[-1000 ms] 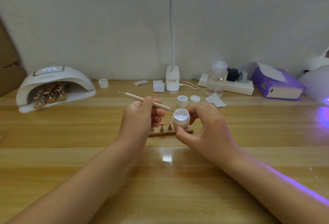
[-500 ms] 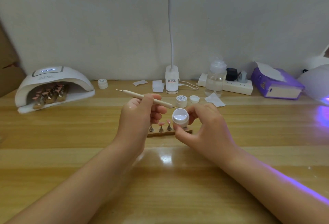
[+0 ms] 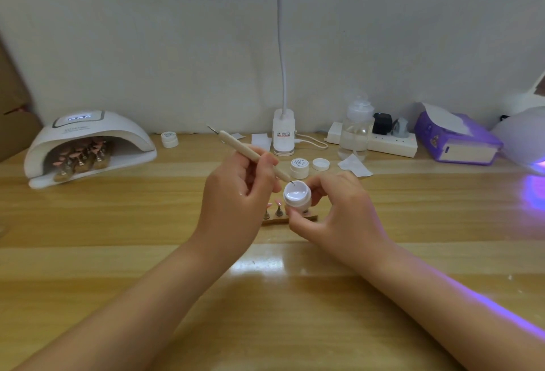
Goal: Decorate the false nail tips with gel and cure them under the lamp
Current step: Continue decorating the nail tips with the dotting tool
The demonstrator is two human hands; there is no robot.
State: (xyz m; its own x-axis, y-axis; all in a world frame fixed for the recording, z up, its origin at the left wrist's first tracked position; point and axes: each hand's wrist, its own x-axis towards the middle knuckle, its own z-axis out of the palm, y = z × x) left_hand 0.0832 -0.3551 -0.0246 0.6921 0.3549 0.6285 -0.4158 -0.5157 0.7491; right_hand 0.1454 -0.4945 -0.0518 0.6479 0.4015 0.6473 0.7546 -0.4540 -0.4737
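Head view: two bare hands work above a wooden table (image 3: pixel 88 267).
Left hand (image 3: pixel 236 193): fingers curled round a wooden stick (image 3: pixel 253 153); its metal tip touches the rim of the jar.
Right hand (image 3: pixel 339 214): thumb and fingers pinch a small open white jar (image 3: pixel 297 196), held just above the table.
Nail tips: a wooden strip (image 3: pixel 290 218) with pink tips stands directly behind the jar, mostly hidden by both hands.
Curing lamp (image 3: pixel 88 146): far left of the jar, more tips inside.
Open room: bare table lies on the near side of the jar, crossed by both forearms.
Hard to make out: jar contents and label print.
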